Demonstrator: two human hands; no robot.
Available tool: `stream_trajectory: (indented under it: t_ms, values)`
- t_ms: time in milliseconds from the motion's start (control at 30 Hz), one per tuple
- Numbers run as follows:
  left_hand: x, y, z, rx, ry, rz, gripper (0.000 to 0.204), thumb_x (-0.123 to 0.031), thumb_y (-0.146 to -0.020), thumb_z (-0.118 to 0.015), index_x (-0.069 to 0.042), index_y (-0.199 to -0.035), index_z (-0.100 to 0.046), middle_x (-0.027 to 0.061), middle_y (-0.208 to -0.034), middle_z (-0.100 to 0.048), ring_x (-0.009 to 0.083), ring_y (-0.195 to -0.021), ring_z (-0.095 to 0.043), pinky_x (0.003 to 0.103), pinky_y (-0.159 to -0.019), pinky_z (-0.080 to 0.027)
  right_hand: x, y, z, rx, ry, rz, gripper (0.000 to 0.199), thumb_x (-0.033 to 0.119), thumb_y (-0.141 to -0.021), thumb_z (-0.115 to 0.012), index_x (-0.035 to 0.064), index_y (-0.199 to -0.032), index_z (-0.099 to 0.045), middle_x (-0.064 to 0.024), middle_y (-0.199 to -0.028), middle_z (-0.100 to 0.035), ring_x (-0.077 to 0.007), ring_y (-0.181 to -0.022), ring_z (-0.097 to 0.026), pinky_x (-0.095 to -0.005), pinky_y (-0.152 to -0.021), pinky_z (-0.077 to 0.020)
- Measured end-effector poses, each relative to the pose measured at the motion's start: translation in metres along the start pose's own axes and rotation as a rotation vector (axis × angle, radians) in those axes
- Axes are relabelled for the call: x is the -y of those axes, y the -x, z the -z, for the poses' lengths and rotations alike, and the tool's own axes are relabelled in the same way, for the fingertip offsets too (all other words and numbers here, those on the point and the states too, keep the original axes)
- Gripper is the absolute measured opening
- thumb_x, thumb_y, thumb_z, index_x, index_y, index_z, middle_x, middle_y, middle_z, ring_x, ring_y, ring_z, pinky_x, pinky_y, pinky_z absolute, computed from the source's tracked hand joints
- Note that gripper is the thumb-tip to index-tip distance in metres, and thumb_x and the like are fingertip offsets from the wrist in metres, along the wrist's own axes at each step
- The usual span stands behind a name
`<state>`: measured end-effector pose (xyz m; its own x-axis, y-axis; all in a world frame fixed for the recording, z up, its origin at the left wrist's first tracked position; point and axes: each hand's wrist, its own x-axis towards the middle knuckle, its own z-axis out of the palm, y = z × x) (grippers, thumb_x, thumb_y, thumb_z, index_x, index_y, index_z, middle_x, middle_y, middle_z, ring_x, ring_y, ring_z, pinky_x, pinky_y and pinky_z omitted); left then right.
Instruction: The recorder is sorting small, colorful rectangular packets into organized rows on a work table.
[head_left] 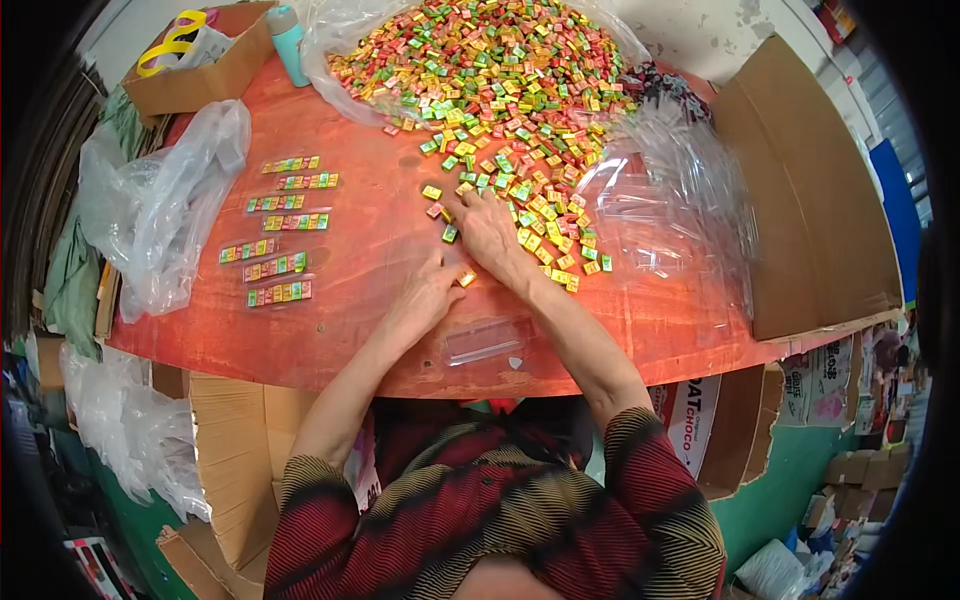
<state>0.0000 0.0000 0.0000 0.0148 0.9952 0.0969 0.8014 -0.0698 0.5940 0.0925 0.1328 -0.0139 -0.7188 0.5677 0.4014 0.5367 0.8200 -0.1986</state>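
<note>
One small yellow block (467,278) is at the tips of the left hand (425,293), which is nearly closed, with the thumb and the forefinger brought together about it; it seems to be pinched there. The other fingers of this hand are folded beneath, so what they do cannot be made out. The right hand (487,238) is half open, palm down, with its fingers bent over the near edge of the loose coloured blocks (545,225). Some blocks lie just beside its fingertips, but the back of the hand covers the underside, and one cannot tell whether it has hold of any.

Behind the hands, a large pile of blocks (490,80) spreads on the red table (370,240), and its top is cut by the upper edge of the view. To the left lie seven short rows of blocks (288,222), well apart from the left hand. A clear plastic tray (485,342) lies near the table's front edge, between the forearms; its outline is difficult to see. At the right, the heap of clear plastic (670,200) shines so much that its single pieces cannot be counted.
</note>
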Motion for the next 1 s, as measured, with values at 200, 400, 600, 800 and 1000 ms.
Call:
stream_trajectory:
  t_ms: [200, 400, 600, 800, 1000]
  values:
    - [-0.013, 0.006, 0.003, -0.080, 0.057, 0.067, 0.041, -0.004, -0.070, -0.066, -0.006, -0.109, -0.055, 0.0160, -0.090, -0.048, 0.0349, -0.083, -0.054, 0.041, -0.072, -0.045, 0.002, 0.009, 0.030, 0.079, 0.095, -0.062, 0.016, 0.009, -0.071, -0.053, 0.0028, -0.084, -0.060, -0.0114, -0.088, -0.058, -0.0282, -0.082, -0.056, -0.0396, -0.070, -0.0469]
    - [-0.001, 0.005, 0.003, 0.012, 0.030, 0.018, 0.036, -0.003, -0.068, -0.066, -0.004, -0.104, -0.057, 0.0158, -0.089, -0.049, 0.0347, -0.084, -0.053, 0.040, -0.073, -0.044, 0.015, -0.022, -0.010, -0.035, -0.061, 0.047, 0.018, 0.005, -0.071, -0.050, 0.0032, -0.085, -0.061, -0.0132, -0.087, -0.058, -0.0292, -0.083, -0.056, -0.0389, -0.067, -0.0474]
    - [0.012, 0.015, 0.006, -0.174, 0.027, 0.122, 0.027, -0.006, -0.068, -0.067, -0.004, -0.094, -0.061, 0.0144, -0.082, -0.051, 0.0332, -0.080, -0.054, 0.039, -0.070, -0.045, 0.028, -0.006, -0.011, 0.173, 0.118, 0.198, 0.017, 0.012, -0.072, -0.051, 0.0105, -0.084, -0.062, -0.0050, -0.085, -0.059, -0.0232, -0.084, -0.053, -0.0368, -0.070, -0.0404]
    - [0.024, 0.023, 0.018, -0.179, -0.003, 0.187, 0.028, -0.006, -0.066, -0.070, -0.003, -0.092, -0.060, 0.0127, -0.082, -0.050, 0.0298, -0.077, -0.056, 0.038, -0.067, -0.046, 0.029, 0.042, 0.019, 0.043, -0.098, 0.334, 0.024, 0.009, -0.070, -0.054, 0.0099, -0.093, -0.061, -0.0033, -0.091, -0.058, -0.0223, -0.087, -0.050, -0.0384, -0.075, -0.0390]
    - [0.027, 0.013, 0.020, -0.155, 0.051, 0.074, 0.028, -0.005, -0.067, -0.069, -0.001, -0.093, -0.059, 0.0131, -0.082, -0.048, 0.0296, -0.077, -0.055, 0.037, -0.067, -0.045, 0.029, 0.051, 0.031, -0.071, -0.242, -0.030, 0.022, 0.011, -0.071, -0.062, 0.0038, -0.092, -0.060, -0.0106, -0.082, -0.057, -0.0292, -0.076, -0.052, -0.0374, -0.069, -0.0429]
